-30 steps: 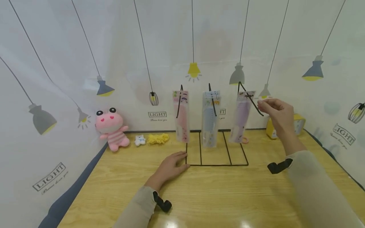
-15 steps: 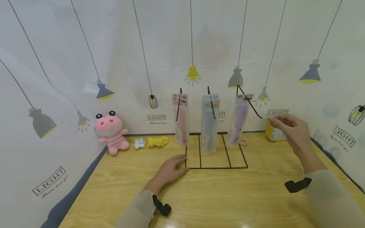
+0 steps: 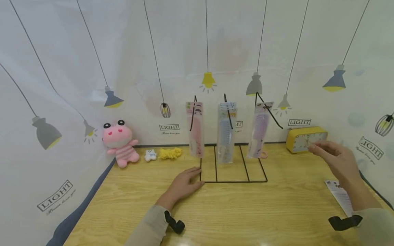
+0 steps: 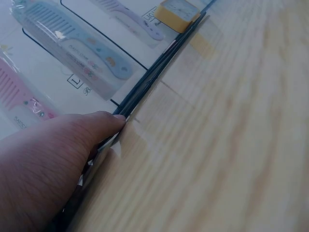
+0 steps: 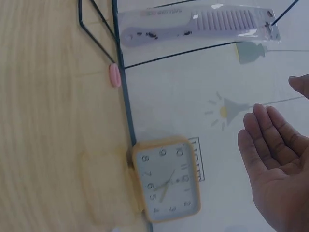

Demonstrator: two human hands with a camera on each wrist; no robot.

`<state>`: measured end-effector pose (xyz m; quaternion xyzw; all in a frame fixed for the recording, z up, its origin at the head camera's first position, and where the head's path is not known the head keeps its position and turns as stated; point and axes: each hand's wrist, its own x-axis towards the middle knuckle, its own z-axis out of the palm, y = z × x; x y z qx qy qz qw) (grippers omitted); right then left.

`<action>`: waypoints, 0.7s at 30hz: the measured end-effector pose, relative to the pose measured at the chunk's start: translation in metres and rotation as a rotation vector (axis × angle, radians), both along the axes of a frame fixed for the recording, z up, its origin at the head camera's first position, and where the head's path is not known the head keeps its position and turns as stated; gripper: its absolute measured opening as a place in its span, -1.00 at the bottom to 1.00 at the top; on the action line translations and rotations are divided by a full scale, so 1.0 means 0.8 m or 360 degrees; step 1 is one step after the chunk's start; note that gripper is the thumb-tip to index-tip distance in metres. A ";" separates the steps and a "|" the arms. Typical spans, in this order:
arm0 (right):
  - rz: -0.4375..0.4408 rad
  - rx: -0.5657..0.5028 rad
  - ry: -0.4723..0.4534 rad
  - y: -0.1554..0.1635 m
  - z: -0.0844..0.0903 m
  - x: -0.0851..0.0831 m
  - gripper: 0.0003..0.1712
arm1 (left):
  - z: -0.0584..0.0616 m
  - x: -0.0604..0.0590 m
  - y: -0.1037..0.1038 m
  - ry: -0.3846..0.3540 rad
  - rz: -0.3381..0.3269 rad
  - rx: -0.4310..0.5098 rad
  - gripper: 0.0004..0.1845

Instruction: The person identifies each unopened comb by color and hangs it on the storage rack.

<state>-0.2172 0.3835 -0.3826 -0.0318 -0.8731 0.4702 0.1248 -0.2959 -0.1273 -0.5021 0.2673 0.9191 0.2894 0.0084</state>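
Observation:
A black wire rack stands on the table with packaged combs hanging from its hooks: a pink comb, blue combs and a purple comb. My left hand rests on the table at the rack's left side, and its thumb touches the base wire in the left wrist view. Holding nothing, my right hand is raised in front of the yellow clock; the right wrist view shows its fingers extended and thumb apart. Another packaged comb lies below it, partly hidden by the wrist.
Along the back left sit a pink plush toy, a small white bear figure and a yellow yarn bundle. A pink ring lies behind the rack's right side. A lamp-printed backdrop borders the table.
My right hand has moved away from the purple comb's hook, rightward and down, uncovering the clock and the comb on the table. The left hand stays by the rack.

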 end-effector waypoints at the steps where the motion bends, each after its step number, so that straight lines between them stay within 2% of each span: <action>1: -0.0003 -0.0015 -0.0020 0.004 -0.003 0.003 -0.47 | 0.000 0.000 0.000 -0.0001 0.0001 -0.0002 -0.34; 8: -0.0138 -0.0087 -0.0031 0.019 -0.019 0.021 -0.46 | -0.002 0.000 -0.001 -0.0007 0.0000 0.0008 -0.34; 12: -0.0121 -0.0132 0.0004 0.025 -0.025 0.024 -0.47 | 0.000 0.001 -0.001 -0.0008 0.0009 0.0007 -0.34; 16: -0.0134 -0.0030 0.0003 0.030 -0.032 0.027 -0.49 | 0.001 0.001 -0.002 -0.0017 0.0013 0.0020 -0.34; 21: -0.0284 0.0212 -0.0040 0.041 -0.048 0.033 -0.36 | -0.001 0.000 -0.001 -0.0020 0.0006 0.0008 -0.33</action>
